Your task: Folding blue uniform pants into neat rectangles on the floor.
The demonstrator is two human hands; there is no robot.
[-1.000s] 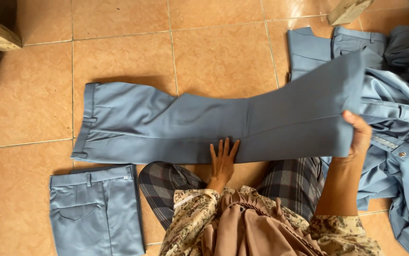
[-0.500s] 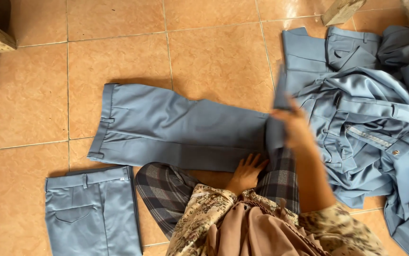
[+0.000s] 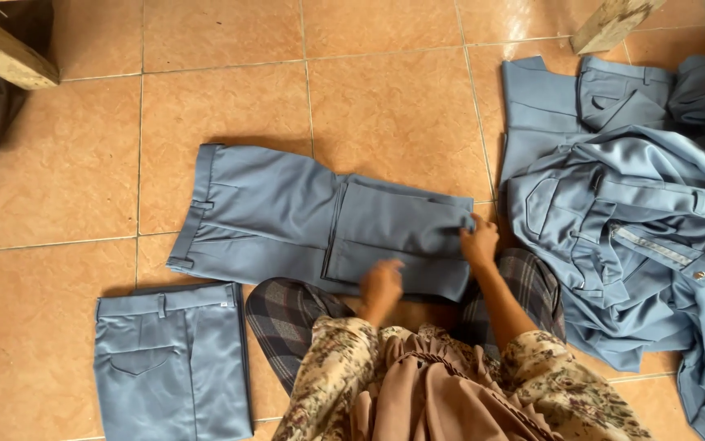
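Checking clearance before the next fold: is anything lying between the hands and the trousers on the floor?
No. Both hands rest directly on the folded blue trousers: the left hand on the near edge, the right hand at the folded end. The pile of blue garments lies apart, to the right.

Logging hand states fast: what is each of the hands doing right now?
Left hand: open, pressing flat on the folded blue trousers.
Right hand: closed, pinching the trousers' folded edge.
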